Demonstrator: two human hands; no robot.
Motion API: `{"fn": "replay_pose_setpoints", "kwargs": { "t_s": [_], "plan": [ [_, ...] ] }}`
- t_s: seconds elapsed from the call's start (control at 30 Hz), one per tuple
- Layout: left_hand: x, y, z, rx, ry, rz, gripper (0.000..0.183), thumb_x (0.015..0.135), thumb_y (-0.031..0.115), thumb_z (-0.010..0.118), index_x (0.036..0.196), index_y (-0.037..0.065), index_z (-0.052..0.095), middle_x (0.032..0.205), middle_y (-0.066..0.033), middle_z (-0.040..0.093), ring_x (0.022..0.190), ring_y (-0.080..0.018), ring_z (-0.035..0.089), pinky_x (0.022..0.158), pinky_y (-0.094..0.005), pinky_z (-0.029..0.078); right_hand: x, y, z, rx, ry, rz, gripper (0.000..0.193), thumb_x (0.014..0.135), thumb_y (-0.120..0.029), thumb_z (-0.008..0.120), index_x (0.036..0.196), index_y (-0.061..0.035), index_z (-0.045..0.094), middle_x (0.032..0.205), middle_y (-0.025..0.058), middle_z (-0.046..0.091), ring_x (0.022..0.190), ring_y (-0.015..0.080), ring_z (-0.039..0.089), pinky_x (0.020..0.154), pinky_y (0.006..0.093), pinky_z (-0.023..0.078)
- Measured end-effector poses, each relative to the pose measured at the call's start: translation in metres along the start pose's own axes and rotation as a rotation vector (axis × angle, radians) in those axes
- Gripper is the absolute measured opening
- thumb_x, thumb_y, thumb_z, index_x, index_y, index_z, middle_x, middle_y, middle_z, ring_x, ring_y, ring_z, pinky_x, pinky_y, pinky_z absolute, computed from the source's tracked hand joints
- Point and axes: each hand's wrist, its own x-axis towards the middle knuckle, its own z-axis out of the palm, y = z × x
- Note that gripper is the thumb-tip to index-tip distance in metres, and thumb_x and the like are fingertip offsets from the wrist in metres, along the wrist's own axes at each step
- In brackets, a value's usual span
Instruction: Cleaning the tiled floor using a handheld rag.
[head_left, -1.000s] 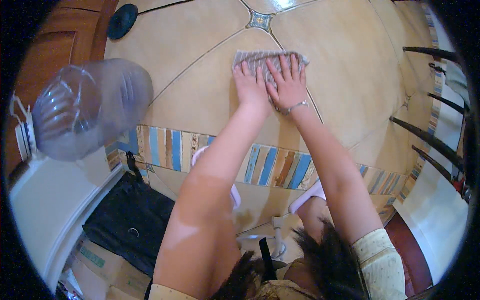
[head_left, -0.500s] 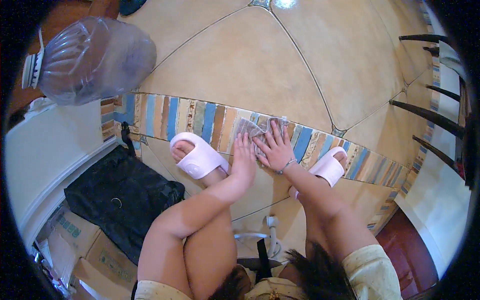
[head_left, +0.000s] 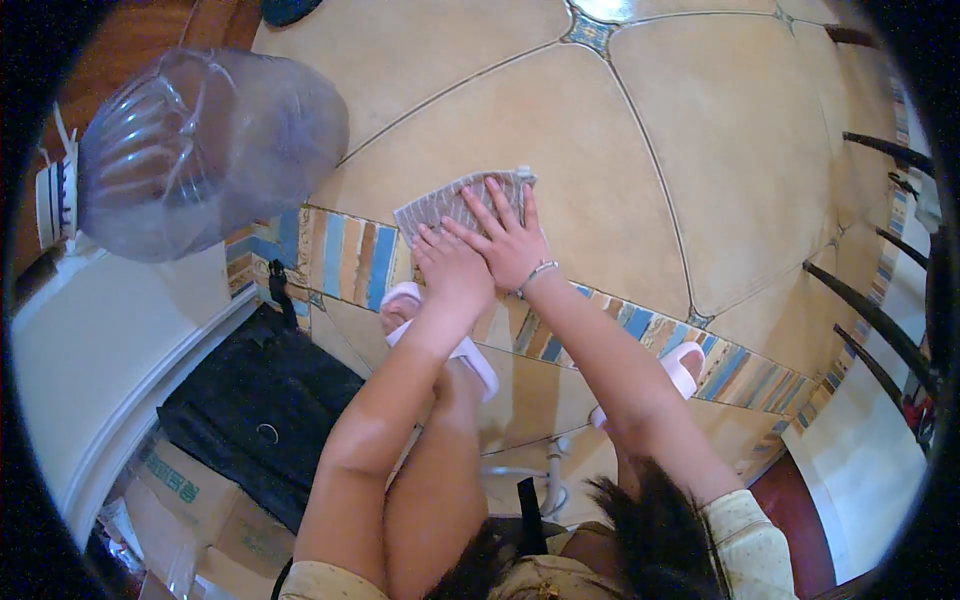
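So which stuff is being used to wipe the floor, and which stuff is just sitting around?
Being used:
- grey cloth, flat on the floor
- left hand and right hand, both pressing on the cloth
- tiled floor

Just sitting around:
- big clear water bottle
- black bag
- cardboard box
- dark chair legs

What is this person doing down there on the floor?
A person is bent low over a beige tiled floor, pressing a grey patterned cloth flat against it with both bare hands. The left hand and the right hand, which wears a thin bracelet, lie side by side on the cloth, near a striped band of coloured tiles. Pale pink slippers are on the feet, and a big clear plastic water bottle lies on the left.
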Motion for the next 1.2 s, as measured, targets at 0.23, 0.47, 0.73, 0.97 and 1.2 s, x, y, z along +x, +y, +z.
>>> {"fn": "replay_pose_setpoints", "kwargs": {
  "t_s": [0.23, 0.47, 0.73, 0.97, 1.2],
  "plan": [
    [0.07, -0.044, -0.073, -0.391, -0.38, 0.031, 0.073, 0.088, 0.03, 0.054, 0.142, -0.012, 0.031, 0.151, -0.035, 0.02, 0.137, -0.059, 0.019, 0.111, -0.0645, 0.017, 0.081, 0.024, -0.011, -0.02, 0.033, -0.129, 0.068, 0.081, -0.046, 0.058, 0.144, -0.0458, 0.034, 0.16, 0.0007, 0.02, 0.148, 0.0305, 0.014, 0.11, 0.0694, 0.002],
    [0.135, -0.058, -0.085, -0.419, -0.285, -0.085, 0.073, 0.088, 0.031, 0.052, 0.145, -0.008, 0.028, 0.152, -0.0342, 0.019, 0.138, -0.0552, 0.02, 0.112, -0.0631, 0.017, 0.149, 0.052, -0.026, -0.167, 0.117, -0.205, 0.071, 0.079, -0.055, 0.057, 0.145, -0.0459, 0.033, 0.159, -0.0014, 0.02, 0.147, 0.0294, 0.017, 0.112, 0.0672, 0.005],
    [0.163, -0.046, -0.159, -0.344, -0.049, -0.197, 0.075, 0.089, 0.03, 0.048, 0.146, -0.011, 0.021, 0.151, -0.0339, 0.021, 0.14, -0.0506, 0.021, 0.116, -0.0557, 0.013, 0.2, 0.093, -0.034, -0.295, 0.13, -0.042, 0.064, 0.087, -0.053, 0.049, 0.148, -0.0462, 0.027, 0.161, -0.0021, 0.016, 0.148, 0.0296, 0.01, 0.111, 0.0687, 0.0],
    [0.175, -0.038, -0.139, -0.431, 0.545, 0.084, 0.073, 0.088, 0.031, 0.044, 0.146, -0.009, 0.023, 0.153, -0.0339, 0.015, 0.143, -0.0492, 0.013, 0.118, -0.0506, 0.008, 0.191, 0.116, -0.045, -0.337, 0.161, 0.286, 0.062, 0.093, -0.05, 0.043, 0.15, -0.0453, 0.02, 0.162, -0.0001, 0.009, 0.148, 0.0328, 0.009, 0.107, 0.0725, 0.005],
    [0.108, 0.008, -0.093, -0.362, 0.583, 0.262, 0.071, 0.09, 0.031, 0.044, 0.147, -0.006, 0.024, 0.152, -0.0342, 0.018, 0.142, -0.0488, 0.015, 0.117, -0.0541, 0.011, 0.096, 0.099, -0.011, -0.194, 0.291, 0.382, 0.059, 0.095, -0.041, 0.04, 0.152, -0.0337, 0.024, 0.161, 0.012, 0.011, 0.147, 0.0399, 0.006, 0.111, 0.067, 0.008]
  ]
}}
